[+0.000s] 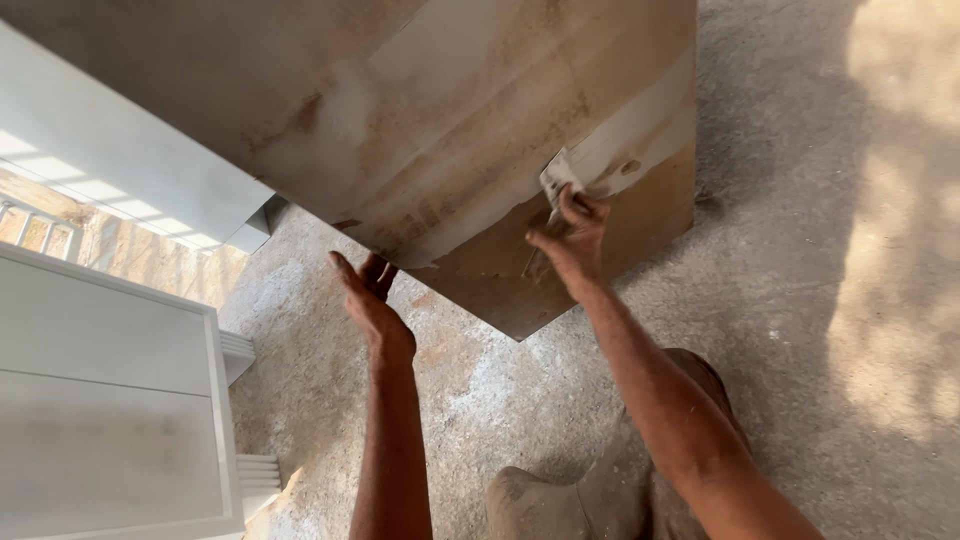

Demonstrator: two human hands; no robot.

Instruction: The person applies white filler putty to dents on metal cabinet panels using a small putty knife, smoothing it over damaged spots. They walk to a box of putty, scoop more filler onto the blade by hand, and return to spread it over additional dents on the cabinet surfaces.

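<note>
A large brown wooden board (440, 120), partly coated with pale filler, stands tilted in front of me. My right hand (570, 240) grips a flat putty scraper (560, 178) and presses its blade against the board beside a fresh white band of filler (640, 135). My left hand (368, 300) is flat with fingers together, its fingertips resting against the board's lower edge and holding nothing.
White painted panels (100, 390) stand at the left, and another white board (120, 150) leans above them. Rough grey concrete floor (820, 300) spreads to the right. My knees (600, 490) show at the bottom.
</note>
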